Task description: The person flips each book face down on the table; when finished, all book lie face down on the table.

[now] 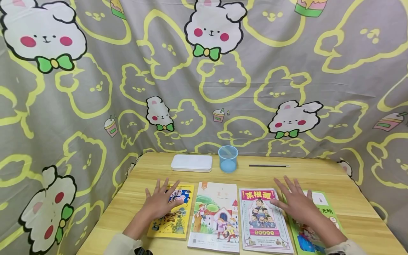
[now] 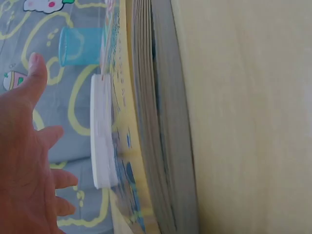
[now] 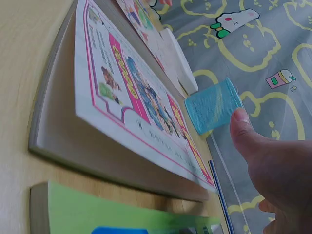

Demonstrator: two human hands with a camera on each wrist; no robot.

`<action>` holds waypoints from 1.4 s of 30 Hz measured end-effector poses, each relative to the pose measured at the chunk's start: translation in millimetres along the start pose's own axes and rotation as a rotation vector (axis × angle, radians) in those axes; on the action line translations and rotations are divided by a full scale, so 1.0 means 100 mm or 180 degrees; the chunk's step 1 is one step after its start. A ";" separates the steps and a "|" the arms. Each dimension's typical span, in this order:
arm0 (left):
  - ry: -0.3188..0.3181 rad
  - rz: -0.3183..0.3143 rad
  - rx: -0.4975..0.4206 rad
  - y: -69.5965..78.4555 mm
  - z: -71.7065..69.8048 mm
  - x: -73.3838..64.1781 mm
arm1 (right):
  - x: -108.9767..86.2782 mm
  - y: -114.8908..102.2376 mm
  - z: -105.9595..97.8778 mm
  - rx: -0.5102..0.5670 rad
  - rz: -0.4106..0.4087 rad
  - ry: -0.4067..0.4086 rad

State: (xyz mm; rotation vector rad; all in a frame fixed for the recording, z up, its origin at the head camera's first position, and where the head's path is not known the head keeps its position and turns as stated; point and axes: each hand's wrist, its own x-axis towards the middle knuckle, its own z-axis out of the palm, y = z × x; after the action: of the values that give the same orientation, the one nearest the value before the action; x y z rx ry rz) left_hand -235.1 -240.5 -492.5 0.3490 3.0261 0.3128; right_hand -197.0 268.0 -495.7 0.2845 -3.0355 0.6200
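Observation:
My left hand (image 1: pixel 160 202) is spread over the yellow book (image 1: pixel 173 223) at the left of the row, holding nothing; in the left wrist view its fingers stand apart above that book's cover. Over the green book (image 1: pixel 307 241) at the right end, my right hand (image 1: pixel 298 204) spreads its fingers, the thumb reaching across the edge of the pink-bordered book (image 1: pixel 266 216). A white book with a house and children on its cover (image 1: pixel 214 216) lies between the hands. In the right wrist view, the pink-bordered book's cover (image 3: pixel 141 97) is slightly lifted along its edge.
Behind the books, a white flat case (image 1: pixel 191 163), a blue see-through cup (image 1: pixel 228 159) and a thin dark pencil or stick (image 1: pixel 269 166) stand or lie along the back of the wooden table (image 1: pixel 360 212). A grey cartoon-patterned curtain (image 1: pixel 178 81) hangs around the table's back and sides.

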 end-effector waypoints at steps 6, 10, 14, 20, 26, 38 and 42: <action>0.0010 -0.0033 -0.0074 -0.05 0.01 -0.08 | 0.06 -0.08 0.03 -0.0022 -0.0058 0.0018; -0.0013 -0.0039 -0.0144 -0.09 0.02 -0.15 | 0.12 -0.16 0.06 -0.0067 -0.0088 0.0037; -0.0082 -0.0063 -0.0173 -0.13 0.03 -0.20 | 0.18 -0.25 0.08 -0.0101 -0.0160 0.0098; -0.0174 -0.0124 -0.0318 -0.17 0.04 -0.26 | 0.27 -0.40 0.09 -0.0069 -0.0277 0.0121; -0.0253 -0.0196 -0.0405 -0.21 0.04 -0.31 | 0.35 -0.54 0.15 -0.0115 -0.0400 0.0150; -0.0432 -0.0226 -0.0682 -0.32 0.06 -0.43 | 0.53 -0.87 0.27 -0.0006 -0.0513 -0.0179; -0.0493 -0.0227 -0.0784 -0.36 0.07 -0.47 | 0.60 -0.98 0.29 0.0077 -0.0518 -0.0331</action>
State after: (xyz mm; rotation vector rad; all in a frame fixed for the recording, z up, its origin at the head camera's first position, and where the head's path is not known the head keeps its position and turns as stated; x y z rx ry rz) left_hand -196.3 -284.9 -504.9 0.2335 2.7985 0.6145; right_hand -237.3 157.2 -480.8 0.5754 -3.0618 0.6498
